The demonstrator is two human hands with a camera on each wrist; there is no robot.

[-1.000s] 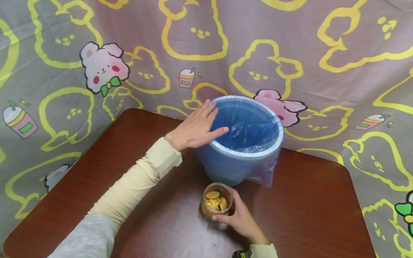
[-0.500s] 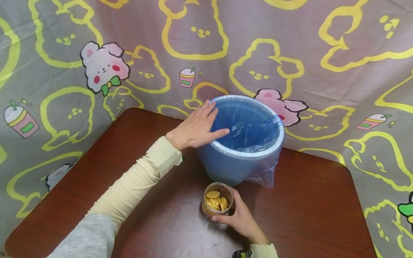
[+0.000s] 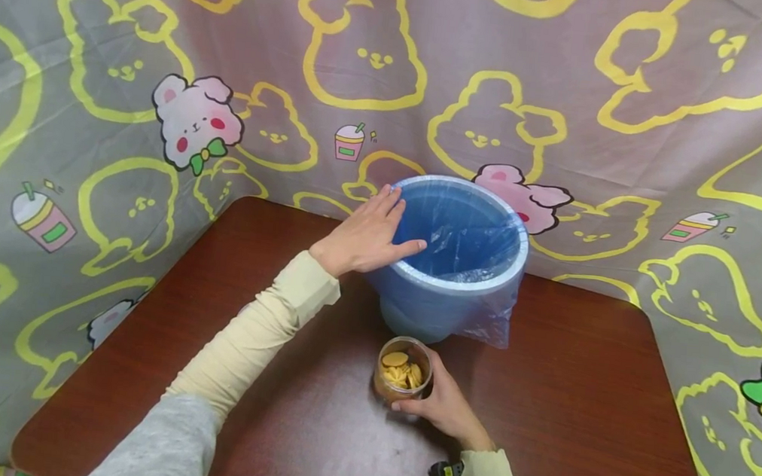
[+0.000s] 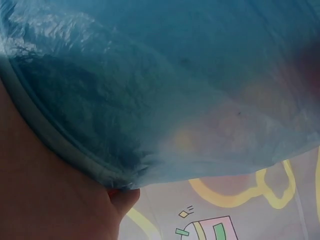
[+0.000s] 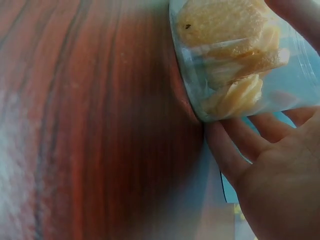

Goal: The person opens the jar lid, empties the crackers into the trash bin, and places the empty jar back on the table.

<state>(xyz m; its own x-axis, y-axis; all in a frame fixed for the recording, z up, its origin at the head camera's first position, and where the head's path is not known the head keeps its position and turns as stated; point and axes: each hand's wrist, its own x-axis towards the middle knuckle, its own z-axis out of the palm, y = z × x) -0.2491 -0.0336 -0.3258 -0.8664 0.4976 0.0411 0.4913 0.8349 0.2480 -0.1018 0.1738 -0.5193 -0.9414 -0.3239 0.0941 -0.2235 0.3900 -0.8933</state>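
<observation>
My left hand (image 3: 373, 233) rests against the left rim of a blue bin (image 3: 443, 304). Its fingers lie straight along the rim, and the thumb stretches out over the opening. A thin clear-blue plastic liner (image 4: 165, 100) covers the bin's mouth and inside, with a loose end hanging at the bin's right. In front of the bin, my right hand (image 3: 451, 407) grips a clear open-topped jar (image 3: 403, 376) from its right side, thumb near and fingers behind. Round yellow-brown cookies (image 5: 230, 60) lie in the jar, which stands upright at the table top.
Everything stands on a dark red-brown wooden table (image 3: 584, 407) with rounded corners. Close behind the bin hangs a grey-pink curtain (image 3: 234, 51) printed with yellow bear outlines, rabbits and cups; it also borders both sides.
The head view has shifted very slightly, so the scene sits a little farther right. Both hands, the jar and the bin keep their positions.
</observation>
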